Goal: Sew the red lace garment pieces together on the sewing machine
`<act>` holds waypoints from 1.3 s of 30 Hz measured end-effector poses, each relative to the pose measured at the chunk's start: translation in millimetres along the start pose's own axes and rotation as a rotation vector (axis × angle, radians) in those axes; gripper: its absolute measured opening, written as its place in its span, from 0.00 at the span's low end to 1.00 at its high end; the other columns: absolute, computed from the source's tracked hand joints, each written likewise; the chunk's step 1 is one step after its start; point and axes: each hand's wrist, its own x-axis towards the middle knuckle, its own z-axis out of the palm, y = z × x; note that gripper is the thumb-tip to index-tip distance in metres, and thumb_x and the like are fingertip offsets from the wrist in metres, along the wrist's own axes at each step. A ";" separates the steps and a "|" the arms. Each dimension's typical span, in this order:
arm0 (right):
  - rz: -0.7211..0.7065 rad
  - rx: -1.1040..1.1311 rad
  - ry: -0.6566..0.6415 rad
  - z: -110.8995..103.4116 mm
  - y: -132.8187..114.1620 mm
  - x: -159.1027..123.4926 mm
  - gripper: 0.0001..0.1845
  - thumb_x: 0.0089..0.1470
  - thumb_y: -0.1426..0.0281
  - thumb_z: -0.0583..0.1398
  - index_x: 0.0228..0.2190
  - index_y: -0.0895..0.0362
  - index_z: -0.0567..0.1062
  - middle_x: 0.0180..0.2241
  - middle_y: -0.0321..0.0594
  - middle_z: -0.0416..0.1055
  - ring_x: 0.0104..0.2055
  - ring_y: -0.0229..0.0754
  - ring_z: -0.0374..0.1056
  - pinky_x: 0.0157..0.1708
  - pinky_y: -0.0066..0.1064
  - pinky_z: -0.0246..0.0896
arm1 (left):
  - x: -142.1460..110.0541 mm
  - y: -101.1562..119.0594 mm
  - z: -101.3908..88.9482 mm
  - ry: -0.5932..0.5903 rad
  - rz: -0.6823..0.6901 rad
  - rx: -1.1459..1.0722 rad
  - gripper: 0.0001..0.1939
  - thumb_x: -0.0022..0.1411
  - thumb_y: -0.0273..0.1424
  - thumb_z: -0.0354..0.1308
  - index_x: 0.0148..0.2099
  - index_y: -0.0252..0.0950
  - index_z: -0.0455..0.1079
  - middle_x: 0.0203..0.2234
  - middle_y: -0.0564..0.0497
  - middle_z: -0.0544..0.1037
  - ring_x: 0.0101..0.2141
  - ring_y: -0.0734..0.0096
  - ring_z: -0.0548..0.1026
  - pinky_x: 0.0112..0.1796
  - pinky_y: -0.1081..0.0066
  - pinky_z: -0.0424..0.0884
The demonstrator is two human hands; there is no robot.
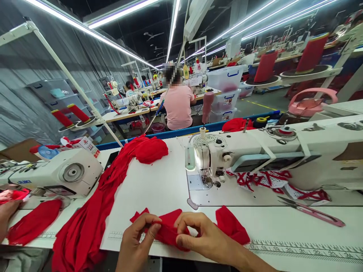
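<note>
Near the table's front edge, a piece of red fabric (170,233) is stretched between my two hands. My left hand (139,238) pinches its left part between thumb and fingers. The right part is in the grip of my right hand (198,234), thumb against fingertips. Just behind my right hand lies another red fabric piece (231,226), flat on the table. To the right, beyond the hands, stands a white sewing machine (210,158), its needle area above a metal plate.
A long heap of red fabric (113,189) runs down the left side and over the front edge. Thread snips (314,213) lie at right, behind a printed ruler (306,249). Another sewing machine (56,173) stands left, with a co-worker's hand (8,215). A person in pink (178,105) sits ahead.
</note>
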 end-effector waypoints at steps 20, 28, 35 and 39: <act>-0.144 -0.557 0.217 -6.1 -6.8 -27.2 0.10 0.66 0.72 0.55 0.43 0.52 0.76 0.36 0.39 0.72 0.35 0.41 0.70 0.33 0.30 0.64 | -12.8 -21.2 48.5 0.016 -0.045 -0.292 0.16 0.63 0.46 0.63 0.37 0.37 0.75 0.34 0.47 0.81 0.38 0.61 0.79 0.41 0.68 0.76; -0.434 -0.693 0.322 -7.5 -2.5 -39.6 0.13 0.66 0.77 0.55 0.46 0.53 0.76 0.33 0.41 0.73 0.32 0.40 0.70 0.32 0.30 0.66 | -18.7 -32.6 46.9 0.048 0.420 -0.170 0.08 0.68 0.36 0.60 0.37 0.42 0.77 0.34 0.48 0.83 0.38 0.61 0.81 0.47 0.58 0.77; -0.674 -0.885 0.407 -14.4 11.4 -49.9 0.23 0.59 0.85 0.57 0.51 0.54 0.72 0.36 0.43 0.77 0.35 0.42 0.72 0.32 0.32 0.67 | -20.0 -32.0 41.2 0.084 1.029 0.305 0.09 0.66 0.24 0.60 0.42 0.43 0.77 0.30 0.51 0.83 0.33 0.65 0.82 0.43 0.61 0.80; -0.686 -0.923 0.423 -14.6 16.3 -54.4 0.23 0.58 0.85 0.57 0.52 0.53 0.72 0.37 0.44 0.77 0.36 0.42 0.72 0.34 0.32 0.68 | -23.6 -28.4 37.2 0.079 1.131 0.487 0.10 0.64 0.21 0.61 0.40 0.43 0.77 0.27 0.54 0.84 0.31 0.68 0.82 0.44 0.64 0.80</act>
